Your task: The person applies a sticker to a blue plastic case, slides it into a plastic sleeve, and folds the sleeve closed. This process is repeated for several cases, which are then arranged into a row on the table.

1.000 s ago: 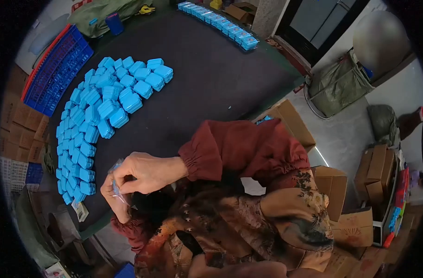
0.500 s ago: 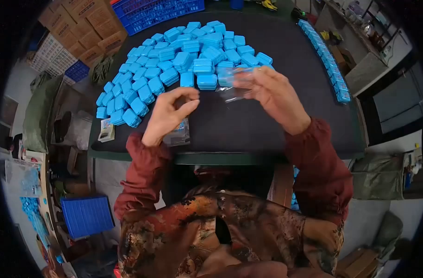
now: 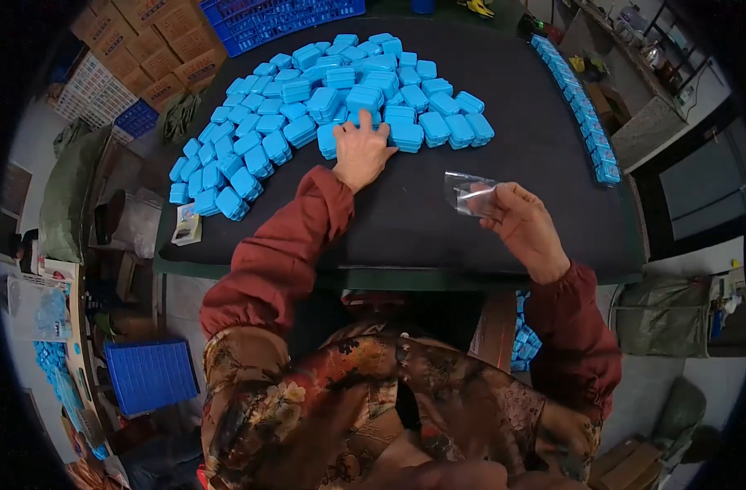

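My left hand (image 3: 362, 155) reaches onto the front edge of a heap of small blue boxes (image 3: 324, 102). Its fingers are spread over the boxes there, and the palm hides what lies directly beneath. Beside the thumb sits another blue box (image 3: 404, 137). My right hand (image 3: 529, 227) is held over the table's right half, pinching a small clear plastic bag (image 3: 468, 194) between thumb and fingers. The bag points left toward the heap and looks see-through, with nothing visible inside.
A long row of wrapped blue boxes (image 3: 581, 114) lines the table's (image 3: 512, 82) right side. At the back left stands a blue crate (image 3: 283, 20). A printed packet (image 3: 187, 224) lies at the left edge. Below the table, a carton (image 3: 495, 331) stands near more blue boxes (image 3: 525, 339).
My left hand has moved forward and right onto the boxes. My right hand has drawn back and right with the clear bag. The clear packaging near my left wrist is no longer visible.
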Demonstrator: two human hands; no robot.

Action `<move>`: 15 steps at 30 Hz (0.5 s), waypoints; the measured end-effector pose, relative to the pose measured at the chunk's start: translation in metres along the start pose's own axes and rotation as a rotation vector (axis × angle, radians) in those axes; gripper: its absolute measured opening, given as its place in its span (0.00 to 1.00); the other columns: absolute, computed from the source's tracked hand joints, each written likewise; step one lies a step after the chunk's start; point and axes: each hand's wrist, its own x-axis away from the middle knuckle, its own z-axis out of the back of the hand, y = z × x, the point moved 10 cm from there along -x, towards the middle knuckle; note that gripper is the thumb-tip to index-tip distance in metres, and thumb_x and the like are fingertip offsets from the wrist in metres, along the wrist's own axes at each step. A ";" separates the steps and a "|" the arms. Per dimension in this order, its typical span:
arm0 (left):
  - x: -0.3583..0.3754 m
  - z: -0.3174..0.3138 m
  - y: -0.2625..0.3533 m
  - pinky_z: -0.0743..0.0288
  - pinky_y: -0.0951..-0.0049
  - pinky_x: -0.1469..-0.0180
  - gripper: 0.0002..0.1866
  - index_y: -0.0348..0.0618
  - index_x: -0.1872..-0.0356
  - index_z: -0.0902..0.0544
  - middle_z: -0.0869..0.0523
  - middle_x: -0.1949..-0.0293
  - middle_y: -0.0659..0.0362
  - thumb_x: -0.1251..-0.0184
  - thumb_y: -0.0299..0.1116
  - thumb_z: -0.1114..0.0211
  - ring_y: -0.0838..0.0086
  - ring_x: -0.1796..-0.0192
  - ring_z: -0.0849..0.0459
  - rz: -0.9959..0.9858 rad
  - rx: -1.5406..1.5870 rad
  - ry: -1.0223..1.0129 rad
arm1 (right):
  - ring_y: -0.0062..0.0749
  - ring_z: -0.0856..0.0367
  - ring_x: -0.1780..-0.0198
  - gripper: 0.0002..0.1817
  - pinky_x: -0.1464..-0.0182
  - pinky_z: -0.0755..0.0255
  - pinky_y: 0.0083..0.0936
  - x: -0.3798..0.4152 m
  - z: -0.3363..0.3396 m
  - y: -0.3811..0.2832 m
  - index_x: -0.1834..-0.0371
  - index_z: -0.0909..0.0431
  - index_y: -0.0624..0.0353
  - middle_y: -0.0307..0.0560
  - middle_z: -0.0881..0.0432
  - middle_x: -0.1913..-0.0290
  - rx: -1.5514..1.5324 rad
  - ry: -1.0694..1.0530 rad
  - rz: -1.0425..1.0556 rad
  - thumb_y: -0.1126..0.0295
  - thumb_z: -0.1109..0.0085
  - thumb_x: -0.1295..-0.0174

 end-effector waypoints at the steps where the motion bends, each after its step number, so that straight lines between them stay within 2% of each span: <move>1: 0.000 -0.003 -0.004 0.39 0.59 0.68 0.15 0.43 0.69 0.18 0.27 0.61 0.50 0.54 0.42 0.28 0.57 0.65 0.24 0.023 0.056 -0.003 | 0.31 0.21 0.51 0.06 0.56 0.28 0.24 0.004 -0.002 0.002 0.63 0.25 0.56 0.47 0.20 0.50 -0.022 -0.016 0.006 0.68 0.50 0.33; 2: 0.004 -0.006 -0.004 0.39 0.59 0.68 0.15 0.43 0.69 0.18 0.27 0.61 0.50 0.54 0.42 0.28 0.57 0.65 0.24 0.018 0.059 0.001 | 0.31 0.20 0.52 0.06 0.57 0.28 0.24 0.008 -0.004 0.004 0.64 0.25 0.56 0.48 0.20 0.50 -0.045 -0.031 0.010 0.68 0.51 0.33; 4: 0.019 -0.014 0.010 0.36 0.60 0.63 0.11 0.42 0.70 0.19 0.27 0.61 0.51 0.53 0.35 0.28 0.58 0.60 0.26 -0.139 0.261 -0.066 | 0.30 0.20 0.52 0.06 0.57 0.28 0.24 0.014 -0.007 0.002 0.64 0.25 0.56 0.48 0.20 0.50 -0.085 -0.052 0.040 0.69 0.51 0.32; 5: 0.027 -0.016 0.013 0.35 0.61 0.59 0.14 0.42 0.65 0.20 0.28 0.57 0.50 0.55 0.30 0.28 0.58 0.56 0.27 -0.192 0.372 -0.110 | 0.30 0.20 0.53 0.06 0.57 0.28 0.25 0.015 -0.010 0.000 0.64 0.25 0.56 0.48 0.20 0.50 -0.127 -0.076 0.062 0.69 0.51 0.32; 6: 0.032 -0.009 0.016 0.35 0.61 0.59 0.14 0.42 0.65 0.20 0.28 0.57 0.50 0.55 0.30 0.28 0.58 0.56 0.27 -0.197 0.372 -0.110 | 0.30 0.20 0.53 0.06 0.57 0.28 0.25 0.017 -0.010 0.000 0.64 0.25 0.56 0.48 0.20 0.50 -0.129 -0.073 0.066 0.69 0.51 0.32; 8: 0.042 0.029 0.031 0.35 0.61 0.56 0.19 0.41 0.59 0.22 0.28 0.55 0.48 0.55 0.31 0.28 0.57 0.54 0.28 -0.329 0.710 -0.055 | 0.29 0.20 0.54 0.06 0.57 0.28 0.25 0.021 -0.010 0.001 0.63 0.25 0.56 0.48 0.21 0.50 -0.162 -0.055 0.079 0.69 0.51 0.32; 9: 0.046 0.044 0.037 0.33 0.61 0.54 0.26 0.40 0.54 0.25 0.28 0.54 0.47 0.55 0.36 0.27 0.56 0.51 0.29 -0.387 0.564 -0.020 | 0.29 0.20 0.54 0.06 0.57 0.28 0.25 0.022 -0.009 0.004 0.63 0.25 0.56 0.48 0.21 0.50 -0.162 -0.056 0.075 0.69 0.51 0.32; 10: 0.051 0.049 0.039 0.33 0.61 0.54 0.26 0.40 0.54 0.25 0.28 0.54 0.47 0.55 0.36 0.27 0.56 0.51 0.29 -0.382 0.561 -0.020 | 0.30 0.20 0.53 0.06 0.57 0.28 0.25 0.020 -0.009 0.007 0.63 0.25 0.56 0.48 0.21 0.50 -0.169 -0.058 0.073 0.68 0.51 0.32; 12: 0.050 0.048 0.013 0.32 0.61 0.55 0.27 0.39 0.55 0.24 0.27 0.57 0.47 0.55 0.41 0.26 0.55 0.53 0.27 -0.053 0.317 -0.005 | 0.30 0.20 0.53 0.06 0.57 0.28 0.25 0.017 -0.010 0.011 0.63 0.25 0.56 0.48 0.21 0.50 -0.176 -0.065 0.072 0.68 0.50 0.33; 13: 0.051 0.033 0.008 0.29 0.61 0.58 0.27 0.39 0.55 0.22 0.26 0.60 0.46 0.54 0.44 0.27 0.55 0.57 0.24 0.018 0.221 -0.167 | 0.30 0.20 0.53 0.06 0.57 0.28 0.25 0.016 -0.011 0.014 0.62 0.25 0.56 0.48 0.21 0.49 -0.179 -0.073 0.067 0.68 0.50 0.33; 14: 0.051 0.036 0.010 0.29 0.61 0.58 0.27 0.39 0.55 0.22 0.26 0.60 0.46 0.54 0.44 0.27 0.55 0.57 0.24 0.022 0.220 -0.169 | 0.30 0.20 0.53 0.06 0.57 0.28 0.25 0.015 -0.013 0.016 0.62 0.25 0.57 0.48 0.21 0.49 -0.181 -0.082 0.060 0.68 0.50 0.33; 15: 0.052 0.031 0.007 0.28 0.60 0.60 0.26 0.39 0.55 0.22 0.25 0.60 0.46 0.53 0.43 0.28 0.54 0.58 0.23 0.088 0.252 -0.261 | 0.30 0.20 0.53 0.06 0.57 0.28 0.25 0.014 -0.014 0.018 0.62 0.25 0.57 0.48 0.21 0.49 -0.180 -0.085 0.055 0.68 0.50 0.33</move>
